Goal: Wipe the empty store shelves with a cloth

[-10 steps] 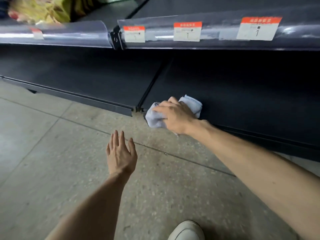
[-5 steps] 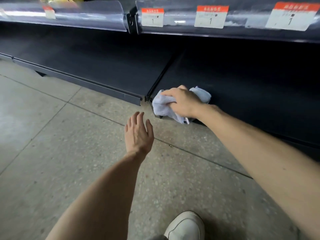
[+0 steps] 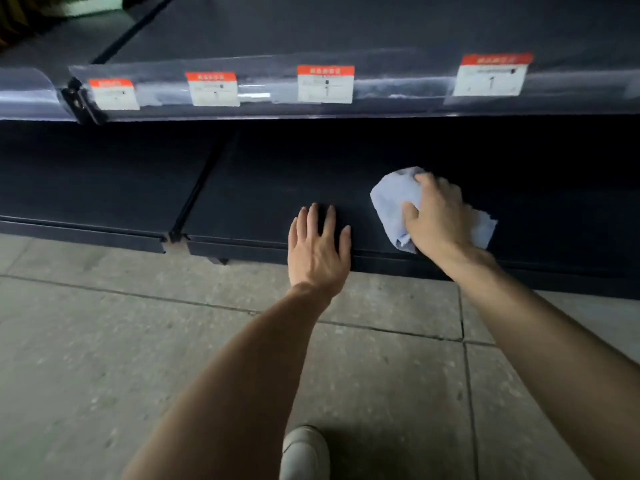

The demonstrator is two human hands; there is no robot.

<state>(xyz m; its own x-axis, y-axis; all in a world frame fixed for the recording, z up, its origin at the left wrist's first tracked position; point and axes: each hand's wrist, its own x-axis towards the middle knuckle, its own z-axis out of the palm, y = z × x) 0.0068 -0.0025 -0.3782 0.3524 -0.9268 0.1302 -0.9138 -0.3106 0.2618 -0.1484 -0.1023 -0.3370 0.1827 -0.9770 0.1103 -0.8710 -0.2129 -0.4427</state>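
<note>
Cloth (image 3: 393,202) under right hand (image 3: 436,220); on bottom shelf (image 3: 277,188)

The dark bottom shelf (image 3: 277,188) carries a pale blue cloth (image 3: 394,202) near its front edge; left hand (image 3: 317,247) flat on that edge.

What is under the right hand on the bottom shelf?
A crumpled light blue cloth lies under the right hand, spread on the dark bottom shelf. Its edges show on either side of the hand; its middle and the shelf beneath are covered.
</note>
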